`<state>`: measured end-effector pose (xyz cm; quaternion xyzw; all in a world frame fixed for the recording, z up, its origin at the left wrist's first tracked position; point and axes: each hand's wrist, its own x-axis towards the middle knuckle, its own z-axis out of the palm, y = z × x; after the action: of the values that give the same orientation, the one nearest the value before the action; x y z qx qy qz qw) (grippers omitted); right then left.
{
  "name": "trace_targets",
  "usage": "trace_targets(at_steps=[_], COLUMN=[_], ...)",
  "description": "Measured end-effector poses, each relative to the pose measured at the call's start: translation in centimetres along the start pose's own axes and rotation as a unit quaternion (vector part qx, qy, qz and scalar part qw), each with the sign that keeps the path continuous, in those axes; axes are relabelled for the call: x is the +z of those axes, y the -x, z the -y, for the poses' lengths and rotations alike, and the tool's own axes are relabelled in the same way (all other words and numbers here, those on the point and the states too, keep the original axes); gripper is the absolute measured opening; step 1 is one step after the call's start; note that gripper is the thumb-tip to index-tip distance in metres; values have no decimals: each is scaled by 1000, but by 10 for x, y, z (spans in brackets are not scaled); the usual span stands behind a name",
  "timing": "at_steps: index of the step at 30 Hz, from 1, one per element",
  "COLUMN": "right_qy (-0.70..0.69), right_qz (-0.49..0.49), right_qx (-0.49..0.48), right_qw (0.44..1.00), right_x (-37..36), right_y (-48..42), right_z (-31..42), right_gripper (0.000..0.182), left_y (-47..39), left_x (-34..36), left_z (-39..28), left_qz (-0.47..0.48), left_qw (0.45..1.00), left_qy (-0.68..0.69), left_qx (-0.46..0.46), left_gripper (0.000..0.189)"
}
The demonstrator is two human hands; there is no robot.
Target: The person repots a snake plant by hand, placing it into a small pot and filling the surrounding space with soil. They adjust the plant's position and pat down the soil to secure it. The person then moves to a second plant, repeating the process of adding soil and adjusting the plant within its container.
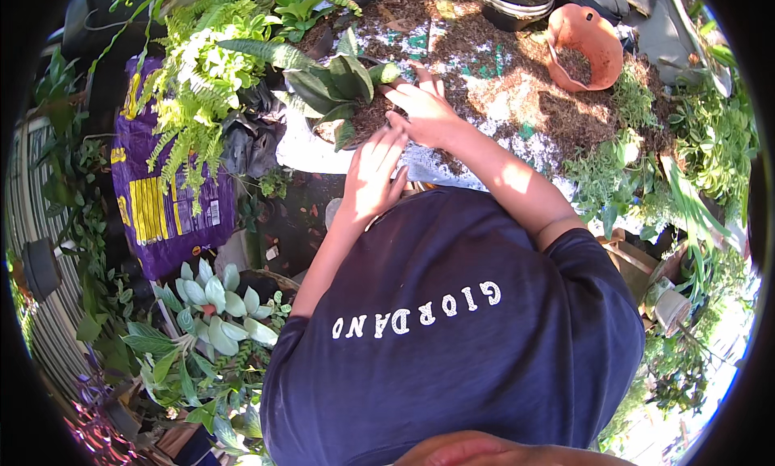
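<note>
A snake plant (332,82) with broad dark leaves stands in a pot filled with brown potting mix (372,120). At the pot's near side, my left hand (376,172) lays its fingertips by the mix, thumb apart. My right hand (424,110) is on the pot's right side, fingers spread and bent over the rim and mix. Neither hand grips anything that I can see, though the right fingertips are partly hidden beside a leaf. Under the pot is a white sheet (309,154) with green print, strewn with loose mix.
A terracotta-coloured pot (596,48) with some mix inside lies tilted at the back right, beside stacked black pots (517,3). Left are a fern (206,48) and a purple bag (169,193) bearing writing. Leafy plants (221,296) crowd the lower left; more greenery (702,157) lines the right.
</note>
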<state>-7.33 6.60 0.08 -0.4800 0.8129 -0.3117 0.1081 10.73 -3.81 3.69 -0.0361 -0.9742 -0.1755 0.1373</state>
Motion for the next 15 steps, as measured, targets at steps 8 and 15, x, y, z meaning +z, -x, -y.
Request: trace_targets(at_steps=[8,15], right_qy=[9,22], right_qz=[17,5], right_qx=[-22,9], right_qw=[1000,1000], right_x=[-1,16], right_y=[8,29], right_z=[11,25], right_gripper=[46,71], left_y=[8,26], left_x=[9,-5], left_z=[27,46], left_qz=[64,-80], left_qw=[991,994], left_qy=[-52,71], left_qx=[-108,-34], left_gripper=[78,45])
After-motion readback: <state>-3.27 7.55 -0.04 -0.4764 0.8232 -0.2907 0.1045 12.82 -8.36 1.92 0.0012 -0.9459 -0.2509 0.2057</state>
